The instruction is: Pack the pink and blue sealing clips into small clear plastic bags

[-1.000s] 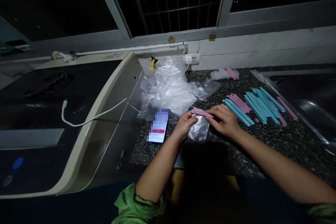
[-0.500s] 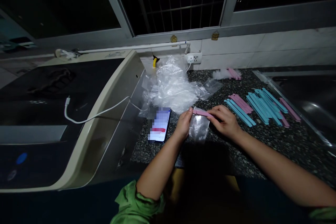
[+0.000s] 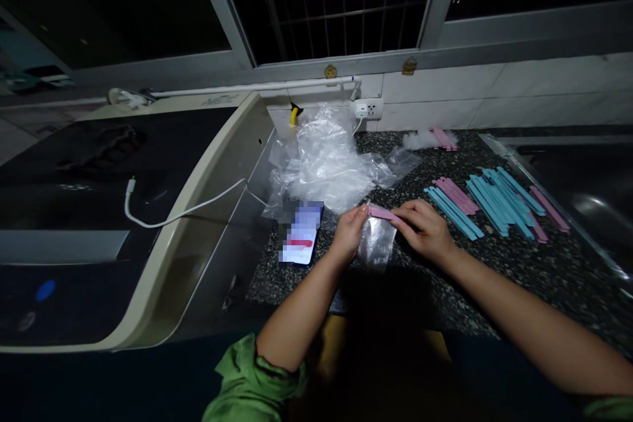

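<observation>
Fingers of the left hand and right hand pinch opposite ends of a slim pink plastic strip across the top of a clear plastic bag above the speckled black stone desk; uneven pull could tear the bag.

No readable text anywhere, the phone screen seemingly blurred over.

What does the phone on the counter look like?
The phone is a flat, dark-edged slab lying face up on the speckled counter, slightly slanted. Its screen glows pale blue with a red bar; blurred squares hide part of it. It lies left of the left hand, and neither hand touches it.
</observation>
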Demonstrator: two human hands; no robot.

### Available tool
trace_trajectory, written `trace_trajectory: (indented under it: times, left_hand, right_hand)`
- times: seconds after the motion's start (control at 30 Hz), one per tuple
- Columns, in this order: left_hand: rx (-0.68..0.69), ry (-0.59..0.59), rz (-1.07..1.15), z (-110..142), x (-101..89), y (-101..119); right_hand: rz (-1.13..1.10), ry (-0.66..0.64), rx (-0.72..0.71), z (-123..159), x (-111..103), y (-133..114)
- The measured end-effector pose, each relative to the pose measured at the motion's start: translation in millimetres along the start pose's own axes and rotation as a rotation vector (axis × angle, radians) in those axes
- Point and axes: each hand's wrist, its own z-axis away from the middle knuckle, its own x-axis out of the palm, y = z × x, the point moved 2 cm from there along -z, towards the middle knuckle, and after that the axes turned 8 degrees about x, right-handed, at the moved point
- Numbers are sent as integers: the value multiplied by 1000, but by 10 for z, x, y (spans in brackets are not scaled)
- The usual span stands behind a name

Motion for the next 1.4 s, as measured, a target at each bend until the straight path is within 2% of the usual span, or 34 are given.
trace_trajectory:
  times: [0.37,0.63,0.9,1.4]
  left_hand:
    - [23,49,45,-2,-9,-41]
    - [3,58,89,6,5,-41]
    - [-12,66,131,15,38,-14]
    - [-13,93,150,19,54,-11]
  right_hand:
    - [26,5,-35,-11,27,8]
    - [51,-9,-8,-15,17,3]
    - [66,13,-67,-20,-2,-23]
    - [66,7,-27,-25,-11,-30]
